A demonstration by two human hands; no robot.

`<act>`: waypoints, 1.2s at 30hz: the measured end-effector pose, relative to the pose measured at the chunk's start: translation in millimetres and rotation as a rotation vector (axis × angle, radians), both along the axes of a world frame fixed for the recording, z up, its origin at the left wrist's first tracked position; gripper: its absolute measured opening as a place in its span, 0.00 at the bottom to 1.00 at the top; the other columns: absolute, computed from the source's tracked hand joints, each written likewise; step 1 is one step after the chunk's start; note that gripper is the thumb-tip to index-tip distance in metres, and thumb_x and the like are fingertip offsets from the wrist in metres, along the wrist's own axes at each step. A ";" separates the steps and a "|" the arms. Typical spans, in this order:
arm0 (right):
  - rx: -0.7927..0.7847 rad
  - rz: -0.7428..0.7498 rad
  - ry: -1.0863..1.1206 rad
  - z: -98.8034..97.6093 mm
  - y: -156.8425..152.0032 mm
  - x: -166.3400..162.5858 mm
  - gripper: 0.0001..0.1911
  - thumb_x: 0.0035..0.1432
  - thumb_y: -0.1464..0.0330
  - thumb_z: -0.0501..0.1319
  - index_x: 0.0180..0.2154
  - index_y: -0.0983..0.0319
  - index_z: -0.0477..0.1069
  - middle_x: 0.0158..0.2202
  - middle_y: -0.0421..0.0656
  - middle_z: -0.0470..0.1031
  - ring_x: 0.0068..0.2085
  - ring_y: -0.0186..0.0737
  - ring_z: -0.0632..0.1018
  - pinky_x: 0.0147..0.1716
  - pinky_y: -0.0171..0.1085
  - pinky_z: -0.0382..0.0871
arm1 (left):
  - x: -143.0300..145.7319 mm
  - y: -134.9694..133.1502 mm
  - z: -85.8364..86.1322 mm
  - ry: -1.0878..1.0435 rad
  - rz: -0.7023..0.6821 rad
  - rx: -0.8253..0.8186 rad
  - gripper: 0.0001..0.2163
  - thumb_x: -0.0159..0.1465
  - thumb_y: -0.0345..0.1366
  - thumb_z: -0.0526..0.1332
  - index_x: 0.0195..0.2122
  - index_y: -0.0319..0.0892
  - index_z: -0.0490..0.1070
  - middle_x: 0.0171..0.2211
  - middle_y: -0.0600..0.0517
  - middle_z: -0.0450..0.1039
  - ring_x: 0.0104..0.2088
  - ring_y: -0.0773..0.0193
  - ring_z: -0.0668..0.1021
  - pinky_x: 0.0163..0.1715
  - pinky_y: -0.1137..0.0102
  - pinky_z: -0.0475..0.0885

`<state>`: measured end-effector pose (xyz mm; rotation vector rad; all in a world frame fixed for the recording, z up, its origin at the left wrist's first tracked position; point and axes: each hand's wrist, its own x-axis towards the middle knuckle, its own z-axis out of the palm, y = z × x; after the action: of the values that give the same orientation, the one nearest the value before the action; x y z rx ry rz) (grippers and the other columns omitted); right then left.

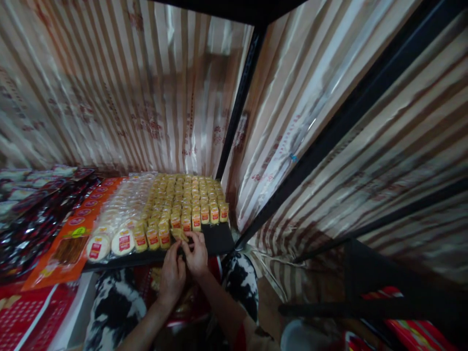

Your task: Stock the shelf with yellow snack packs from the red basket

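Both my hands meet at the front of the dark shelf [217, 239]. Between their fingertips is a small yellow-wrapped snack pack [179, 234], tilted, at the front end of the rows. My left hand [172, 268] curls its fingers at the pack's near side. My right hand [196, 253] pinches it from the right. Behind them stand rows of matching yellow snack packs [186, 195] with red labels, packed upright and close together. To their left are rows of round white packs [123, 242] in clear wrap.
Further left lie an orange packet [69, 239] and dark shiny packets [32, 229]. Black metal posts [241, 97] frame the shelf against striped sheeting [146, 87]. Below, between my knees, is a red bag [215, 273] with yellow packs. Red packages [417, 331] lie at lower right.
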<state>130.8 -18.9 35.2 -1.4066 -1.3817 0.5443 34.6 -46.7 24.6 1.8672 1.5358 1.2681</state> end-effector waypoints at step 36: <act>0.148 -0.313 -0.045 14.8 -33.7 62.8 0.20 0.56 0.72 0.49 0.51 0.63 0.62 0.52 0.52 0.63 0.54 0.43 0.67 0.47 0.44 0.69 | 83.1 68.1 39.2 -0.210 -0.213 -0.338 0.12 0.58 0.35 0.56 0.43 0.39 0.68 0.35 0.50 0.72 0.28 0.67 0.75 0.31 0.70 0.71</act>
<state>193.6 -52.6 50.0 -1.4840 -1.1800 0.2036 117.8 21.5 63.8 1.5789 1.3079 1.0015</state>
